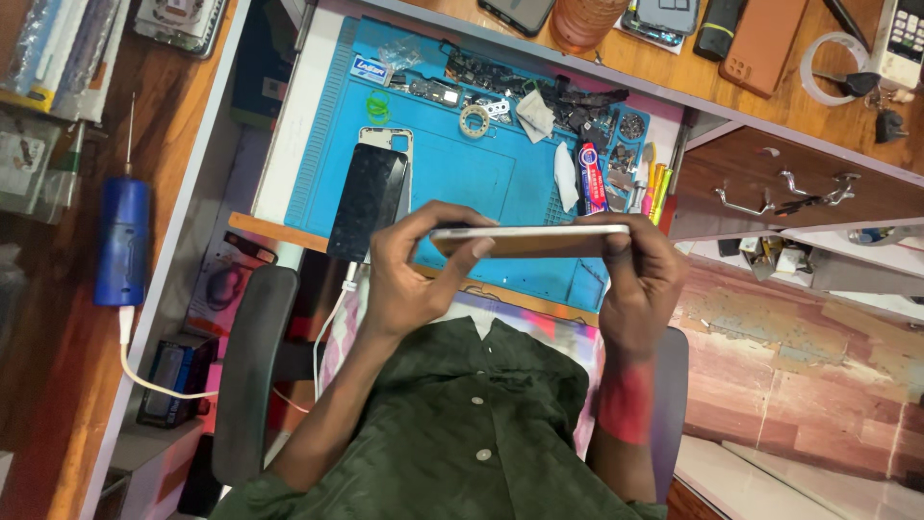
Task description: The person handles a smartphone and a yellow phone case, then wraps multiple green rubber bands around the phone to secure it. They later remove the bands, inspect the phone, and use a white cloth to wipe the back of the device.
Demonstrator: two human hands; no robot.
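You hold a phone (529,240) edge-on between both hands, above the near edge of the desk.

Your left hand (409,279) grips one end of the phone, thumb on top and fingers curled under it; your right hand (640,274) clamps the other end the same way. The phone lies level, its thin side facing the camera. Below it a blue mat (462,173) covers the desk. On the mat's left side rests a black screen (366,200) over a pale frame. Along the mat's far edge sit small dark parts (568,101), a tape roll (474,119) and white wipes (534,116). At the desk's right edge, an open drawer (780,193) holds metal tools (799,193); what else is in it you cannot tell.
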